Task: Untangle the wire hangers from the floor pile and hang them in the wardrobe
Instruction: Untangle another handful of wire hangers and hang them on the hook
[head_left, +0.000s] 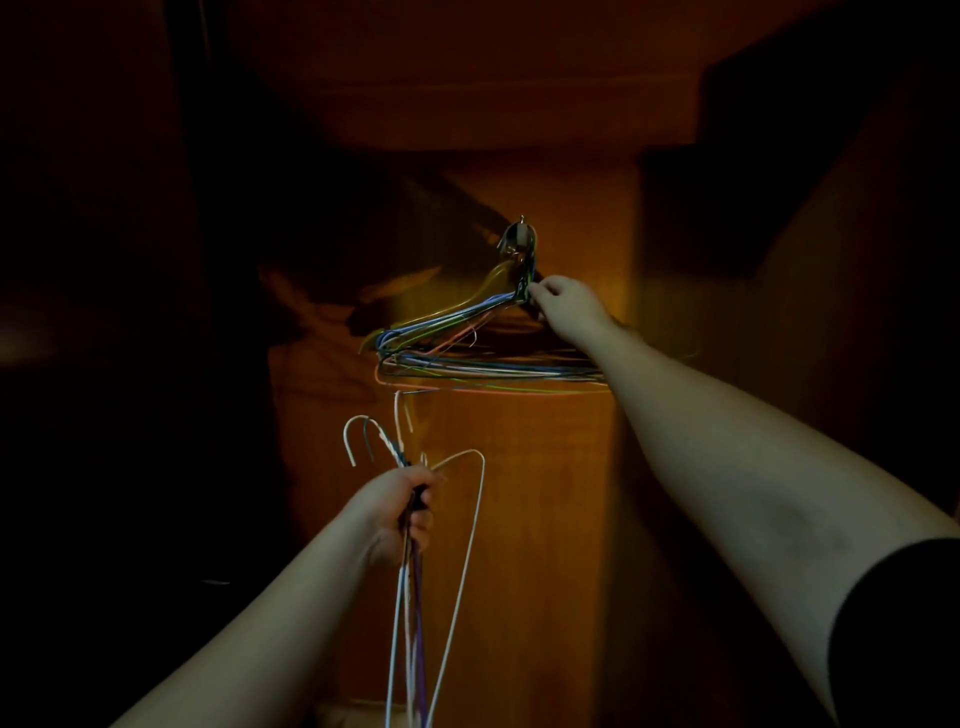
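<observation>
The view is dim and looks into a wooden wardrobe (519, 493) with orange-brown panels. A bunch of coloured wire hangers (467, 358), blue, green, white and orange among them, hangs from a small metal hook (519, 236) fixed high on the back panel, their necks gathered under it and their bottom wires fanning out to the left and across. The right hand (563, 301) reaches up to that bunch, its fingers pinching the hangers at the neck just below the hook, and the forearm crosses in front of the right ends of the bottom wires. A dark sleeve (898, 623) shows at the lower right edge. Lower and nearer, the left hand (402, 512) is clenched around a second bundle of hangers (415, 597), mostly white, with their hooks sticking up above the fist and their long wires trailing down out of the frame. The two bundles are apart.
</observation>
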